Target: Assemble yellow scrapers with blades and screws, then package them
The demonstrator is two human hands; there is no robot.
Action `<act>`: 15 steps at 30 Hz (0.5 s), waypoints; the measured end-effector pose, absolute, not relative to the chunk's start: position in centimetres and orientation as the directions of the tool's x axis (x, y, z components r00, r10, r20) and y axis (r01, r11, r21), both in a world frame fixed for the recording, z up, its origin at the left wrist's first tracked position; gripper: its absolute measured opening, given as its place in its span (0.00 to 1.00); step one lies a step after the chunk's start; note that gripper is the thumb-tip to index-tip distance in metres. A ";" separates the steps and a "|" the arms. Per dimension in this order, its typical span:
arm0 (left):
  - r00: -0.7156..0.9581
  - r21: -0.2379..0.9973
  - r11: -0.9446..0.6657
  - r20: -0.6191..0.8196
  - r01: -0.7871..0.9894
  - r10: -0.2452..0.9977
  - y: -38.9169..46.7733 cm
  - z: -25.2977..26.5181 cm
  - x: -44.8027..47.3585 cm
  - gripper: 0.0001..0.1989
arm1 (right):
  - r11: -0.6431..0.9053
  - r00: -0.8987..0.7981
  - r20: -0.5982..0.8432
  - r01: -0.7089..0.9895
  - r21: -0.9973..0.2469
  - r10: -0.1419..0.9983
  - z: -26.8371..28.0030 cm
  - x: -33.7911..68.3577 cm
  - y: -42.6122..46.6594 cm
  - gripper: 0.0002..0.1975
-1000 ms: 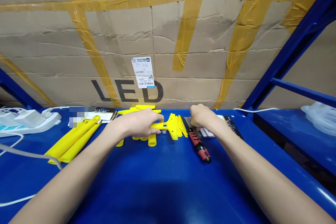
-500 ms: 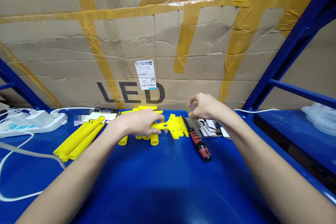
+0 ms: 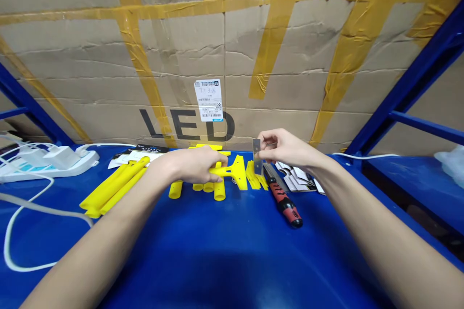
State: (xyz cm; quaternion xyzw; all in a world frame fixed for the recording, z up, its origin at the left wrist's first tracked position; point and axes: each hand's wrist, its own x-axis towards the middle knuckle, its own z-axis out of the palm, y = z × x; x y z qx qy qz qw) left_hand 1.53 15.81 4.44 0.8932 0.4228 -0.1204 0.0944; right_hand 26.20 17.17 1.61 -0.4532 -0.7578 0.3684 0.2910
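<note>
My left hand (image 3: pixel 198 164) is closed round the neck of a yellow plastic scraper head (image 3: pixel 237 173), its wide flat end pointing right. Between thumb and fingers of my right hand (image 3: pixel 277 146) is a thin metal scraper blade (image 3: pixel 257 157), held upright with small holes in it. Just below the blade lie several small yellow plastic pieces (image 3: pixel 253 176). A screwdriver with a red and black handle (image 3: pixel 286 205) rests right of them. Yellow tubes (image 3: pixel 219 190) lie under and beside my left hand, which hides part of them.
Long yellow handles (image 3: pixel 112 188) lie at the left near printed cards (image 3: pixel 136 154). A white power strip (image 3: pixel 54 164) with cables sits at far left. Small paper packets (image 3: pixel 299 176) lie at the right. A cardboard box (image 3: pixel 181 67) stands behind, between blue frame posts (image 3: pixel 409 77).
The blade in my right hand has turned to face the camera and moved slightly left, towards the scraper head. My left hand keeps its grip. The view has shifted slightly.
</note>
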 end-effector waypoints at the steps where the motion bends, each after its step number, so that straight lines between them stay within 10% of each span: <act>1: 0.606 0.060 -0.619 -0.299 0.783 0.737 15.9 4.5 1.5 0.18 | 0.314 -0.418 0.107 0.467 -0.826 0.902 1.6 26.2 17.2 0.10; 15: 0.560 -0.019 -0.593 -0.303 0.805 0.771 16.6 4.2 0.7 0.27 | 0.123 -0.513 0.021 0.165 -0.979 0.858 0.3 25.3 17.5 0.11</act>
